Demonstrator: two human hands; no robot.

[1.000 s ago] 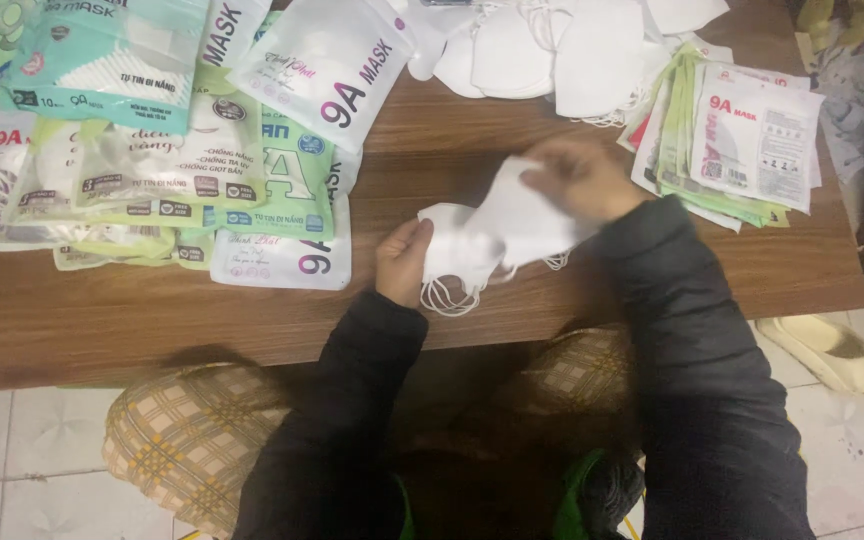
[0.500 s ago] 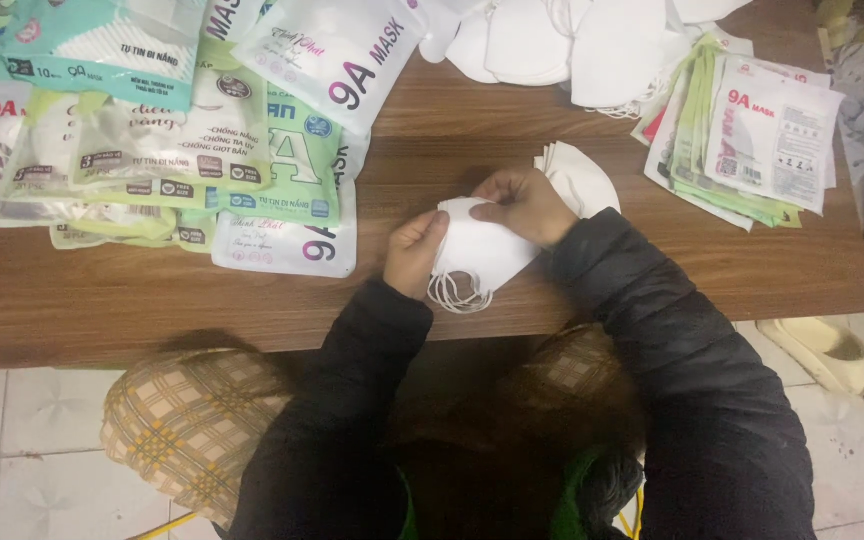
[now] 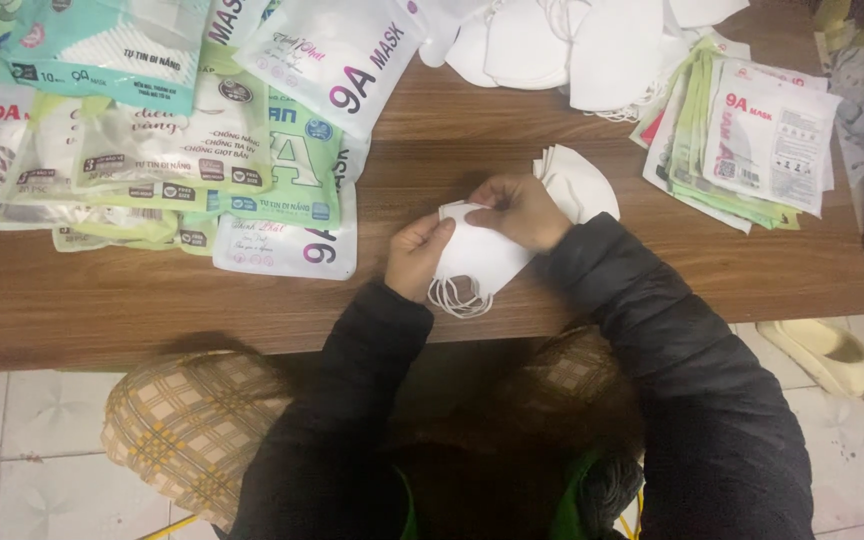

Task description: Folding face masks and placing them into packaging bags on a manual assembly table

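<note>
Head view looks down on a brown wooden tabletop (image 3: 552, 130) where both hands work on one folded white fabric face mask (image 3: 480, 255). That mask lies near the front edge of the tabletop, between the two hands, with its long axis running on a diagonal from upper left to lower right; its thin white ear loops (image 3: 457, 297) hang in a bunch off the lower left end, toward the person. Left hand (image 3: 417, 255) pinches the mask's left edge between thumb and fingers. Right hand (image 3: 520, 210) is curled over the mask's upper edge, fingertips gripping it near the top corner. Just beside the right hand, partly behind it, a small fanned stack of white folded masks (image 3: 580, 183) rests on the tabletop. Further back lies a loose heap of white masks (image 3: 552, 45). A spread of white and green printed plastic mask packets (image 3: 202, 150) covers the left side, well apart from the hands, and a neater pile of flat green-edged packets (image 3: 742, 145) sits on the right
</note>
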